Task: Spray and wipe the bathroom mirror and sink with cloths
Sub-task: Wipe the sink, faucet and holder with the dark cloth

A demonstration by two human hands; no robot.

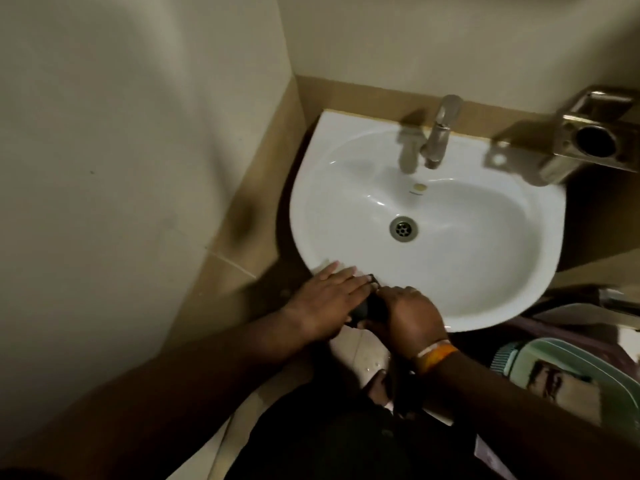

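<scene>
Head view: left hand (325, 299) flat on sink (450, 289) rim; right hand (408, 317) apparently grips dark cloth (372, 308) between them.

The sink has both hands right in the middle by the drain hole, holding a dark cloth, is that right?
Not quite. The head view shows the left hand and right hand with the dark cloth at the front rim of the sink, not by the drain hole.

You face a corner of cream walls (138, 133) with a tan tiled band (263, 174) along their lower part; a steel holder (585, 140) is fixed to the back wall at right; pale floor tiles (360, 355) show below; light is dim, with soft shadows.
</scene>
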